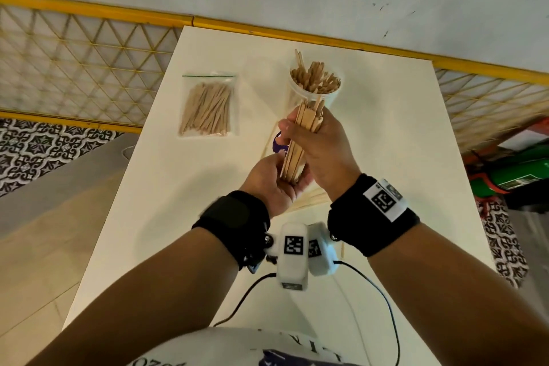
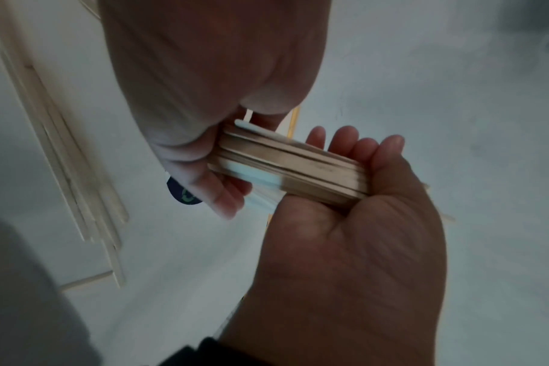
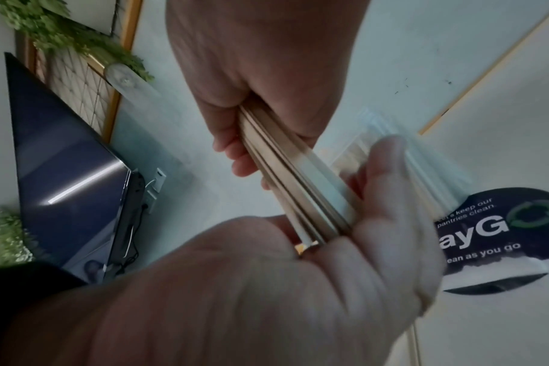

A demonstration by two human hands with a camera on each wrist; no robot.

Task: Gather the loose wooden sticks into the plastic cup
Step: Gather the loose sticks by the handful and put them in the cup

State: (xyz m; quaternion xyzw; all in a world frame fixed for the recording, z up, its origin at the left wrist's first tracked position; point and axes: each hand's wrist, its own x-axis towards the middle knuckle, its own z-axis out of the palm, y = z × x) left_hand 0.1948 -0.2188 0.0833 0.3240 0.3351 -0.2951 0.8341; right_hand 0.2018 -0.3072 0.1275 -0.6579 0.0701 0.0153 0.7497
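At the centre of the head view both hands hold one bundle of flat pale wooden sticks (image 1: pixel 298 145) above the white table (image 1: pixel 401 140). The right hand (image 1: pixel 325 145) is clenched round the bundle's upper half. The left hand (image 1: pixel 274 178) cups its lower ends, with the stick ends butting into the palm and the fingers curled up behind them. That pairing looks meant to square the ends so the bundle drops cleanly. Just above the hands in the frame stands the clear plastic cup (image 1: pixel 316 95), already crowded with upright sticks, so the bundle is near it but not yet in. More loose sticks (image 1: pixel 312 200) lie on the table just under the hands, so the job is judged part done.

To the left of centre sits a clear zip bag of wooden sticks (image 1: pixel 208 104), sealed and apart from the cup.

The left wrist view shows what the head view hides: the stacked stick ends pressed flat against the left palm. The right wrist view alone shows the dark round sticker with white lettering (image 3: pixel 499 237) on the table
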